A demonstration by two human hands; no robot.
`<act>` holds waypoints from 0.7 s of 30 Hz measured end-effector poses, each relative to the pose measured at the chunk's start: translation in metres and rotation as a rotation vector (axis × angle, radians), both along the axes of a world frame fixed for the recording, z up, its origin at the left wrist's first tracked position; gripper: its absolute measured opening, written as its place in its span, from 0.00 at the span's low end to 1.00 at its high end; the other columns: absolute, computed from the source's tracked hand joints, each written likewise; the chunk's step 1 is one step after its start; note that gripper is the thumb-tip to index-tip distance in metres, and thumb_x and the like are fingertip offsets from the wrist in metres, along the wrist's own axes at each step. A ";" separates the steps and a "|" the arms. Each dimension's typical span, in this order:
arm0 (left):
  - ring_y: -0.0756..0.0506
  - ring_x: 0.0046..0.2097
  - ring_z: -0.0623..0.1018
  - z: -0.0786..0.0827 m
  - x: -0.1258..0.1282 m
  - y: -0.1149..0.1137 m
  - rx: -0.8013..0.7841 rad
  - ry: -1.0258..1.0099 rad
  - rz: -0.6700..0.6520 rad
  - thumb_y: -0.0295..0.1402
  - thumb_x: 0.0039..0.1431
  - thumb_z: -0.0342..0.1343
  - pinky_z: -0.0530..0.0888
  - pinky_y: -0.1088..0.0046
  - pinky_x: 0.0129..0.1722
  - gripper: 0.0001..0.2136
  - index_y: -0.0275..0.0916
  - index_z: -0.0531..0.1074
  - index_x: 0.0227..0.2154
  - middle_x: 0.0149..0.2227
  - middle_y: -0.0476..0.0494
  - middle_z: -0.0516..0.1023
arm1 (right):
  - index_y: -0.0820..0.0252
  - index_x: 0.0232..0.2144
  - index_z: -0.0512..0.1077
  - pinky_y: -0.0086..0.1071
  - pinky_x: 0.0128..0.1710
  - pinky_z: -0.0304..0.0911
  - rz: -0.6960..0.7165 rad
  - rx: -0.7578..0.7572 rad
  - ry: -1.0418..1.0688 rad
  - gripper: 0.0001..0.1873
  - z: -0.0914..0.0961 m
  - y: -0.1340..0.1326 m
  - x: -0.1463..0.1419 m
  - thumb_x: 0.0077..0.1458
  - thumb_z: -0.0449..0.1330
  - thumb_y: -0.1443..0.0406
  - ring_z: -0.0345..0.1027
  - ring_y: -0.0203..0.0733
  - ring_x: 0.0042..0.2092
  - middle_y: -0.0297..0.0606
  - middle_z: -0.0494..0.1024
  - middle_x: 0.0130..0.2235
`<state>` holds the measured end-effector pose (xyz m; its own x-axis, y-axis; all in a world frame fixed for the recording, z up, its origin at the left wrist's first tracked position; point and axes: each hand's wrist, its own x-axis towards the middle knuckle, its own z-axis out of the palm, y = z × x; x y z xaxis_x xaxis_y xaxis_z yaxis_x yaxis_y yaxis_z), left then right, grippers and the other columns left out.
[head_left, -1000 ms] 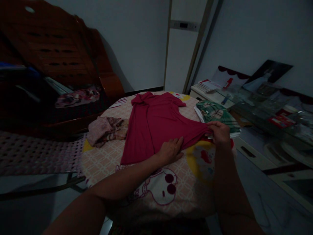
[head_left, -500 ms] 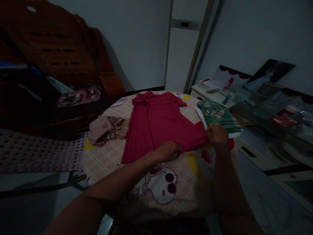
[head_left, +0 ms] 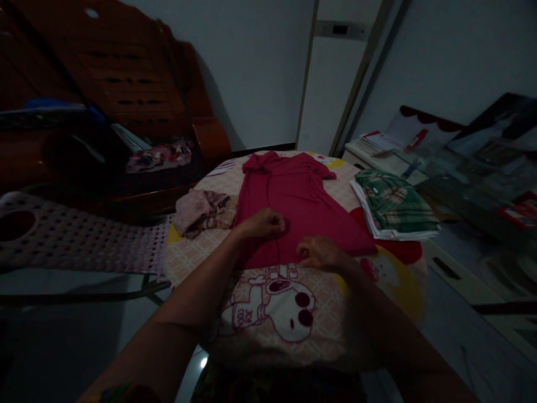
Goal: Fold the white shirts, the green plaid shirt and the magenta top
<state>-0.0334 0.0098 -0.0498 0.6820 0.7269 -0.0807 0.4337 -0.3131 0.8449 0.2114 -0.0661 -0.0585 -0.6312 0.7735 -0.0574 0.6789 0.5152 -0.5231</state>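
Observation:
A dark red garment (head_left: 300,204) lies spread flat on a round table covered by a pink checked cloth with a cartoon print (head_left: 268,302). My left hand (head_left: 263,224) rests on the garment's lower left part with its fingers curled and pinching the fabric. On the garment's bottom hem, to the right of the left hand, lies my right hand (head_left: 318,253), fingers bent and pressed on the cloth. The room is dim.
A crumpled pale patterned cloth (head_left: 201,208) lies left of the garment. A folded green plaid stack (head_left: 394,204) sits at the table's right edge. A dark wooden bench (head_left: 126,106) with clothes stands left, and a low cabinet with papers (head_left: 419,157) stands right.
My right hand let go of the garment's right corner and moved left onto the hem. The left hand moved up onto the garment and curled shut. The view shifted a little.

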 end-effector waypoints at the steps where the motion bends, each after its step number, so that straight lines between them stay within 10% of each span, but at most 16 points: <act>1: 0.52 0.23 0.71 0.002 0.000 -0.002 -0.007 0.016 -0.025 0.33 0.53 0.54 0.64 0.79 0.25 0.07 0.34 0.74 0.29 0.22 0.50 0.73 | 0.60 0.34 0.77 0.29 0.35 0.55 -0.001 0.025 -0.013 0.07 -0.004 0.000 -0.003 0.50 0.67 0.66 0.69 0.38 0.35 0.38 0.80 0.35; 8: 0.49 0.29 0.75 0.031 -0.002 -0.045 0.205 0.479 -0.220 0.32 0.52 0.61 0.63 0.76 0.28 0.04 0.38 0.75 0.30 0.27 0.48 0.78 | 0.62 0.32 0.77 0.27 0.32 0.56 -0.058 -0.201 0.158 0.06 0.000 0.008 -0.002 0.50 0.61 0.68 0.68 0.36 0.32 0.35 0.78 0.30; 13: 0.41 0.40 0.79 0.028 -0.001 -0.088 0.431 0.713 -0.113 0.36 0.52 0.63 0.68 0.72 0.33 0.17 0.40 0.74 0.45 0.42 0.40 0.81 | 0.61 0.33 0.75 0.26 0.30 0.55 -0.086 -0.268 0.130 0.08 0.007 0.008 0.008 0.47 0.64 0.68 0.67 0.35 0.30 0.32 0.76 0.29; 21: 0.39 0.43 0.80 0.011 0.011 -0.101 0.510 0.732 0.008 0.23 0.56 0.54 0.72 0.69 0.37 0.19 0.37 0.73 0.50 0.45 0.34 0.80 | 0.59 0.36 0.74 0.30 0.40 0.57 -0.001 0.122 -0.166 0.10 -0.001 0.000 0.021 0.49 0.62 0.71 0.68 0.42 0.41 0.41 0.78 0.38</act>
<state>-0.0221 -0.0915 -0.0389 0.5810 0.7982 -0.1594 0.8139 -0.5695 0.1147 0.2326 -0.0661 -0.0593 -0.6200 0.7817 -0.0669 0.7513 0.5670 -0.3378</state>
